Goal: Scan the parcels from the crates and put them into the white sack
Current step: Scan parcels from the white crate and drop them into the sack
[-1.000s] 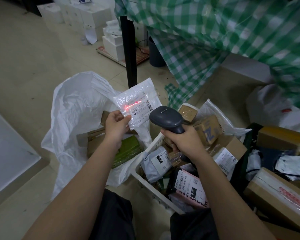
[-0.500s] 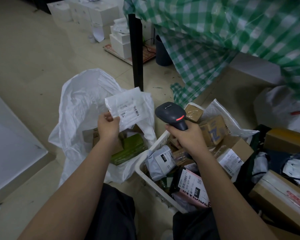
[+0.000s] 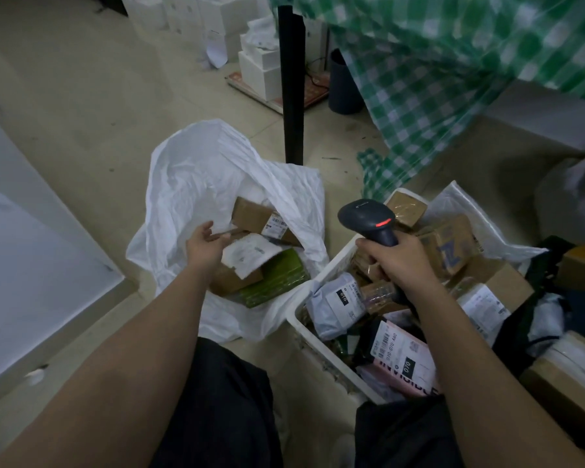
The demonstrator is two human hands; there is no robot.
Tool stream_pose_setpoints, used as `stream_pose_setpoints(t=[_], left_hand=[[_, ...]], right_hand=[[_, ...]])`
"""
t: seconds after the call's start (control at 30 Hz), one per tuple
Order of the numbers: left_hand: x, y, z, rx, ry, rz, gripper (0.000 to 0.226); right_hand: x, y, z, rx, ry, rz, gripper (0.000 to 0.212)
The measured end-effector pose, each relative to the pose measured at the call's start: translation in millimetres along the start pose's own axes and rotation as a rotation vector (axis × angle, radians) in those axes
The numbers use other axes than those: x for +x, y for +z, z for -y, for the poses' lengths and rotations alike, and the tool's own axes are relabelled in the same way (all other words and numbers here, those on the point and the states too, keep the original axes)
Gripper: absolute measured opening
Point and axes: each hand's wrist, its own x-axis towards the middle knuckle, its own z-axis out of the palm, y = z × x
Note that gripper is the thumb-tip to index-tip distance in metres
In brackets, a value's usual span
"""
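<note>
The floor (image 3: 65, 106) carries everything here. On it the sack (image 3: 196, 184) stands with its mouth gaping, just left of the crate (image 3: 321, 352); the two touch at the crate's near-left corner. A checked cloth (image 3: 453, 69) hangs above and behind, beside a black post (image 3: 293, 96).

Inside the sack lie a brown box (image 3: 254, 216), a green pack (image 3: 274, 278) and, on top, a blurred white parcel (image 3: 250, 256) that appears free of the hand and dropping or just landed.

The crate is heaped with parcels; a grey mailer (image 3: 338, 305) lies nearest its left rim, its long axis running up and to the right.

The right hand (image 3: 395, 261) is clenched round the handle of the scanner (image 3: 368, 221), which points up-left with a red light showing, over the crate.

The left hand (image 3: 205, 246) hovers over the sack mouth, fingers spread and relaxed, its grip released and holding nothing.

The next parcel lies to the right of that free left hand, across the sack rim; the grey mailer looks the closest reach, though the right hand sits directly above it.
</note>
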Motion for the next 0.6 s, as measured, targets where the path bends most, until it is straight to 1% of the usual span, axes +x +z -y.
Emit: stream_pose_setpoints(t=[0.07, 0.1, 0.23, 0.33, 0.4, 0.47, 0.53, 0.6], left_hand=[[-6, 9, -10, -0.095, 0.033, 0.092, 0.048], [-11, 18, -15, -0.066, 0.077, 0.149, 0.045], [-40, 67, -19, 0.114, 0.206, 0.468, 0.036], [-53, 107, -8, 0.340, 0.350, 0.647, 0.034], [-54, 129, 3, 0.592, 0.496, 0.752, 0.040], [-54, 142, 16, 0.962, 0.657, 0.848, 0.052], [-52, 148, 28, 1.316, 0.786, 0.874, 0.059], [-51, 148, 35, 1.527, 0.886, 0.866, 0.058]], right_hand=[[4, -6, -6, -0.035, 0.043, 0.012, 0.019], [6, -10, -10, -0.051, 0.069, 0.012, 0.018], [11, -25, -27, -0.063, 0.146, -0.018, 0.021], [10, -34, -37, -0.086, 0.182, -0.030, 0.023], [8, -39, -41, -0.084, 0.205, -0.026, 0.021], [6, -43, -44, -0.088, 0.203, -0.037, 0.017], [4, -47, -47, -0.105, 0.207, -0.036, 0.018], [4, -50, -50, -0.113, 0.220, -0.025, 0.020]])
